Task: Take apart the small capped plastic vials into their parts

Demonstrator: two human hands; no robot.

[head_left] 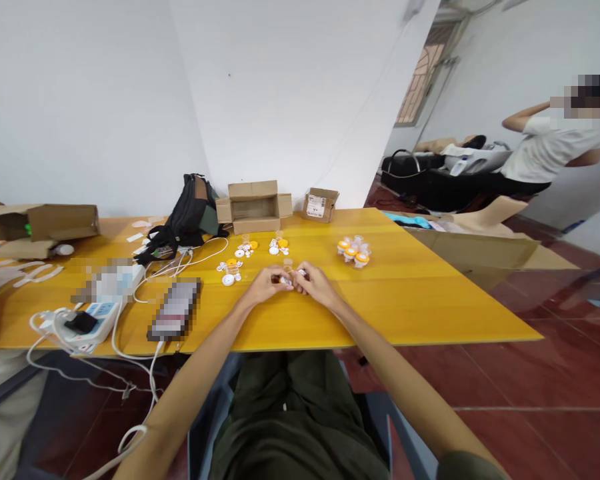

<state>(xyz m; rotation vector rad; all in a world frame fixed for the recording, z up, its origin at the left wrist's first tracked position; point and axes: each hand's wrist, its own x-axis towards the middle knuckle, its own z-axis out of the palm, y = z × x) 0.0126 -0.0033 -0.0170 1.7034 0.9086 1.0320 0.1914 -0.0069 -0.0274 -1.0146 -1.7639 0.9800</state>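
While left hand (265, 284) grips white piece (285, 281), right hand (315, 285) pinches spotted piece (302, 273) just beside; orange-and-clear containers (350, 253) cluster rightward

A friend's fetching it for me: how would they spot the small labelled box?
Follow the yellow table to its far edge, by the white wall. Just right of the larger open carton sits the small box, set apart by its white label.
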